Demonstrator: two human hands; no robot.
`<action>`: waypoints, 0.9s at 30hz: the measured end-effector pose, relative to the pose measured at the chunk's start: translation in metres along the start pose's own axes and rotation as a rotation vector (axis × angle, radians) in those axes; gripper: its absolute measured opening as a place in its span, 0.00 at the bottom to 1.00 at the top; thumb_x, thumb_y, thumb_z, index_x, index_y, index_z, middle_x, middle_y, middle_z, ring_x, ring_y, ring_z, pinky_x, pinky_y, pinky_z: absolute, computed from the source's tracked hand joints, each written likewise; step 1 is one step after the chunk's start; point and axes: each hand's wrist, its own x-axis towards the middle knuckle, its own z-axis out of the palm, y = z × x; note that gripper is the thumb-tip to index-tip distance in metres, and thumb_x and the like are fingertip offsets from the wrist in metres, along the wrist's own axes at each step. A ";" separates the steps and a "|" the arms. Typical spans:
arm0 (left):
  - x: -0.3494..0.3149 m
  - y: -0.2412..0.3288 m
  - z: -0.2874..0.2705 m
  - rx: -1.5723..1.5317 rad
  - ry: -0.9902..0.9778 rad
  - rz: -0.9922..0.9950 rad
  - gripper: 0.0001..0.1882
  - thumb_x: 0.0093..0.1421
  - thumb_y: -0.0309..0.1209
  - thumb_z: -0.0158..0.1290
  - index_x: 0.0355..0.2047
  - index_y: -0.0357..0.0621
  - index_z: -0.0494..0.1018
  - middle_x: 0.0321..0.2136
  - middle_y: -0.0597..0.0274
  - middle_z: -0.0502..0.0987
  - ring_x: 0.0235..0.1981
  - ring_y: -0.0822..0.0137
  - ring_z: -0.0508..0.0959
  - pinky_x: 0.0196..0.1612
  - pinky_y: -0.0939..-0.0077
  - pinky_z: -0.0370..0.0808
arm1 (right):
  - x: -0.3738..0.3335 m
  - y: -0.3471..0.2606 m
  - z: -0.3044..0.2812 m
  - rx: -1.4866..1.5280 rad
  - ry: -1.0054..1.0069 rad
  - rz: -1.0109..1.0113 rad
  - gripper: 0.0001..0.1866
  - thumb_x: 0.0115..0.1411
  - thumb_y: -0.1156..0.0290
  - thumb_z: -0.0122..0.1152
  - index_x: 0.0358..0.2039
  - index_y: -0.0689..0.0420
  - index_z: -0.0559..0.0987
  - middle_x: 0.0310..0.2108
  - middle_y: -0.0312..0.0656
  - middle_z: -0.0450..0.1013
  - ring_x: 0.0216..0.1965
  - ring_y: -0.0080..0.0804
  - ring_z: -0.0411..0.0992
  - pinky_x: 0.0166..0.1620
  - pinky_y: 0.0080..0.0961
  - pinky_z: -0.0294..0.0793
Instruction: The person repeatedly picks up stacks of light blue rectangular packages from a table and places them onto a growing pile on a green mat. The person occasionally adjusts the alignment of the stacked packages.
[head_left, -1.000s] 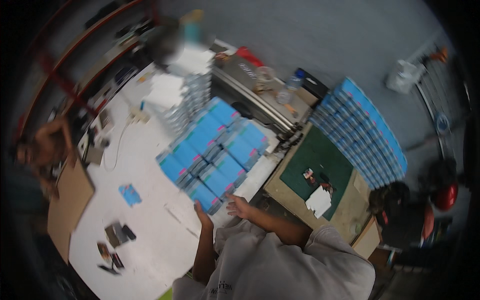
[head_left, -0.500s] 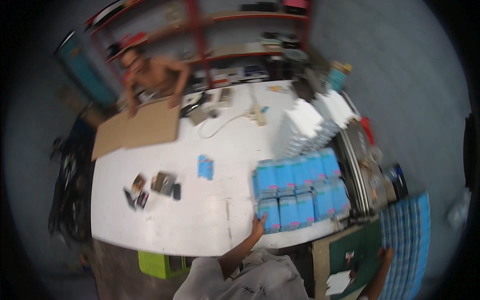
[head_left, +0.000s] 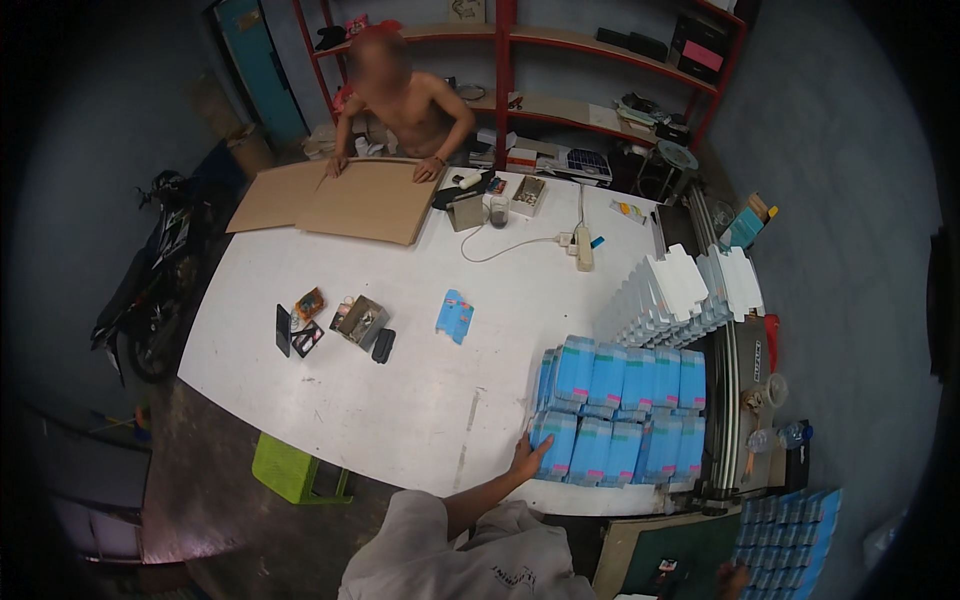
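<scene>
Left hand against the blue bundles

The bundles stand packed in two rows at the near right of the white table. The left hand touches the left side of the near row, its fingers extended rather than clenched. The right hand is at the near right, between the green mat and the blue stacks; it is too dark to tell what its fingers do. White stacks rise just beyond the bundles. At the far left, a co-worker has both hands on brown cardboard.
</scene>
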 end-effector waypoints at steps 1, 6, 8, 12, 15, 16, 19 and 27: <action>-0.001 0.002 -0.001 -0.037 -0.005 0.067 0.54 0.58 0.64 0.53 0.68 0.31 0.52 0.60 0.31 0.64 0.65 0.42 0.62 0.67 0.53 0.57 | -0.011 -0.002 0.006 -0.046 -0.085 -0.028 0.31 0.68 0.62 0.45 0.68 0.63 0.60 0.51 0.52 0.74 0.43 0.42 0.75 0.46 0.39 0.79; -0.007 0.016 -0.006 -0.167 -0.074 0.059 0.51 0.57 0.57 0.60 0.65 0.29 0.54 0.58 0.36 0.68 0.60 0.47 0.70 0.64 0.57 0.66 | -0.120 -0.014 0.093 -0.298 -0.220 -0.098 0.19 0.66 0.64 0.50 0.53 0.61 0.70 0.41 0.49 0.75 0.40 0.43 0.75 0.41 0.41 0.78; -0.009 0.024 -0.008 -0.138 -0.069 0.064 0.50 0.56 0.54 0.63 0.64 0.29 0.55 0.57 0.38 0.70 0.58 0.49 0.73 0.62 0.58 0.69 | -0.176 -0.033 0.120 -0.862 -0.385 -0.412 0.15 0.65 0.65 0.52 0.47 0.61 0.74 0.37 0.48 0.76 0.39 0.43 0.75 0.39 0.42 0.78; -0.009 0.028 -0.012 -0.099 -0.096 0.034 0.50 0.56 0.54 0.64 0.64 0.30 0.55 0.56 0.39 0.71 0.57 0.50 0.74 0.61 0.59 0.70 | -0.226 -0.030 0.162 -0.478 -0.376 -0.094 0.13 0.62 0.66 0.59 0.40 0.62 0.79 0.33 0.47 0.76 0.36 0.43 0.75 0.36 0.42 0.77; -0.003 0.023 -0.013 -0.083 -0.142 0.070 0.52 0.55 0.55 0.63 0.65 0.29 0.54 0.57 0.37 0.70 0.59 0.49 0.72 0.62 0.59 0.69 | -0.195 0.009 0.172 -0.412 -0.294 0.117 0.18 0.62 0.62 0.62 0.44 0.65 0.78 0.35 0.49 0.78 0.37 0.42 0.76 0.38 0.40 0.77; -0.002 0.020 -0.013 -0.083 -0.136 0.068 0.52 0.55 0.56 0.63 0.65 0.28 0.53 0.57 0.37 0.69 0.59 0.49 0.72 0.62 0.59 0.69 | -0.178 0.025 0.170 -0.520 -0.282 0.114 0.21 0.62 0.60 0.62 0.46 0.66 0.78 0.36 0.49 0.78 0.38 0.41 0.77 0.39 0.40 0.77; 0.000 0.016 -0.013 -0.070 -0.122 0.068 0.54 0.55 0.57 0.63 0.65 0.27 0.52 0.58 0.36 0.69 0.59 0.48 0.72 0.62 0.59 0.69 | -0.142 0.082 0.173 -0.081 -0.334 0.115 0.21 0.65 0.58 0.56 0.56 0.51 0.70 0.33 0.47 0.76 0.27 0.38 0.76 0.30 0.38 0.79; -0.011 0.028 -0.010 -0.051 -0.089 0.060 0.54 0.56 0.57 0.62 0.66 0.28 0.52 0.61 0.39 0.67 0.61 0.48 0.68 0.64 0.59 0.65 | -0.203 0.100 0.205 -0.202 -0.370 0.017 0.20 0.64 0.61 0.61 0.51 0.59 0.71 0.35 0.44 0.76 0.32 0.36 0.76 0.34 0.35 0.78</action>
